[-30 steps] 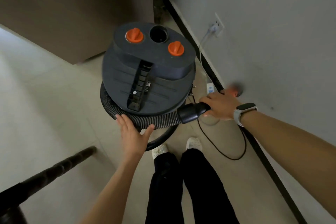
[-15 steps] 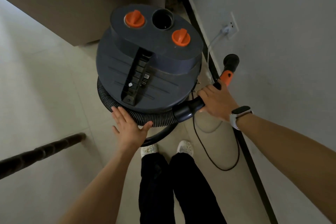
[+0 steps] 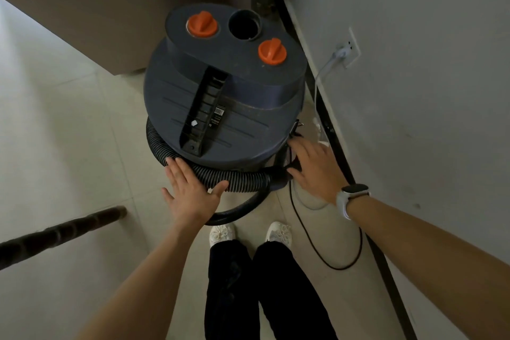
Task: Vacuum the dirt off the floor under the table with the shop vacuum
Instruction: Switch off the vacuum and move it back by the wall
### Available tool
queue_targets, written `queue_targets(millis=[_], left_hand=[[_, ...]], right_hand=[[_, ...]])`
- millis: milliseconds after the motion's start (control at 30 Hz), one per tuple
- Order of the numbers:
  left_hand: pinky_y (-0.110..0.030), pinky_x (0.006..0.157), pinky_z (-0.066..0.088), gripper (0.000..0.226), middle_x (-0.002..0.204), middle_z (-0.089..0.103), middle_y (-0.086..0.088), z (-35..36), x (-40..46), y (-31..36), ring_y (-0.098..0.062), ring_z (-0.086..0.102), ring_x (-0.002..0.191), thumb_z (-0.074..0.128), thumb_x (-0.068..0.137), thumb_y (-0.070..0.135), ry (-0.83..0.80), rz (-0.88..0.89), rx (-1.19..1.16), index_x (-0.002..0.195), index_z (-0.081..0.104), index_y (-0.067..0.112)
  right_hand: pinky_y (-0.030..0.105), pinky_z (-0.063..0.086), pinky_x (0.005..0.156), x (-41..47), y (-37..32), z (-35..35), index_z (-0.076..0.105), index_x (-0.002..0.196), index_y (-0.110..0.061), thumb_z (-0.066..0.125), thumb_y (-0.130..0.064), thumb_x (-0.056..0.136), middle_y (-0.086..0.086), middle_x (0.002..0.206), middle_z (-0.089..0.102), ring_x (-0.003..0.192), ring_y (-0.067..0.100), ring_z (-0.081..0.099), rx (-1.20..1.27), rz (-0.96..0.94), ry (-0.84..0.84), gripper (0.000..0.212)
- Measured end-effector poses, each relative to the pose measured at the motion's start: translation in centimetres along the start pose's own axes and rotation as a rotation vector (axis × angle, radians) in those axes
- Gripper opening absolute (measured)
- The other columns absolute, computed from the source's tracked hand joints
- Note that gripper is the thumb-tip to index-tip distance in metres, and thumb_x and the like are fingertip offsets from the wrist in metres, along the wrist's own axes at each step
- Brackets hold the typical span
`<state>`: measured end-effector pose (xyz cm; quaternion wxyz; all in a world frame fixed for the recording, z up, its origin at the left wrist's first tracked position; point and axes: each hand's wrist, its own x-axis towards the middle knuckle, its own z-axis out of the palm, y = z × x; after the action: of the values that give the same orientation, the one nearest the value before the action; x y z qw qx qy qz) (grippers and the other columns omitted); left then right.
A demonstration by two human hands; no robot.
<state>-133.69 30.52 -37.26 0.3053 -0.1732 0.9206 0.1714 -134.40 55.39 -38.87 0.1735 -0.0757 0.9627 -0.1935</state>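
The shop vacuum [image 3: 237, 107] stands on the tiled floor just ahead of my feet, a dark drum lid with two orange knobs and an open round port on top. Its ribbed black hose [image 3: 242, 181] is coiled round the base. My left hand [image 3: 190, 190] rests flat on the hose at the near side, fingers straight and thumb spread. My right hand [image 3: 317, 168], with a watch on the wrist, reaches to the drum's right side; its spread fingers touch the hose's smooth black cuff there. The hose's orange end is out of sight.
A black power cord [image 3: 331, 262] loops on the floor by the dark baseboard [image 3: 325, 107]; a white plug sits in the wall outlet [image 3: 350, 50]. A brown cabinet [image 3: 110, 8] stands behind the vacuum. A dark turned table leg [image 3: 60, 232] crosses the lower left.
My right hand gripped the hose handle with its orange end raised; now that end is out of sight and the hand lies spread on the cuff. The left hand stays on the hose.
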Motion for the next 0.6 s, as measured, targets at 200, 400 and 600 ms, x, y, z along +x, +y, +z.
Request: queue_targets(millis=[200,400,600], left_hand=[[-0.051,0.117,-0.001,0.108,0.155,-0.026,-0.006,0.0,0.1,-0.3,-0.021,-0.019,0.145,0.048,0.083,0.065,0.005,0.016,-0.013,0.148,-0.019,0.010],[-0.051,0.117,0.000,0.106,0.155,-0.027,-0.001,-1.2,1.5,-1.4,-0.019,-0.020,0.144,0.048,0.083,0.066,0.004,0.047,0.012,0.148,-0.019,0.015],[-0.054,0.116,0.003,0.096,0.156,-0.025,0.003,-3.3,4.1,-3.1,-0.022,-0.018,0.145,0.043,0.086,0.064,0.032,0.060,0.035,0.149,-0.017,0.024]], right_hand=[[0.039,0.005,0.115,2.6,-3.7,-3.2,-0.013,0.146,-0.024,0.068,-0.039,0.082,0.011,0.157,-0.016,0.145,0.028,-0.011,0.344,0.109,0.019,0.104],[0.048,0.005,0.115,4.5,-5.5,-2.1,-0.012,0.148,-0.027,0.056,-0.054,0.084,0.011,0.153,-0.030,0.139,0.039,-0.025,0.118,0.164,-0.077,0.098],[0.050,0.010,0.114,6.0,-8.3,-0.7,-0.010,0.149,-0.025,0.052,-0.058,0.084,0.017,0.151,-0.030,0.138,0.046,-0.022,0.120,0.229,-0.024,0.096]])
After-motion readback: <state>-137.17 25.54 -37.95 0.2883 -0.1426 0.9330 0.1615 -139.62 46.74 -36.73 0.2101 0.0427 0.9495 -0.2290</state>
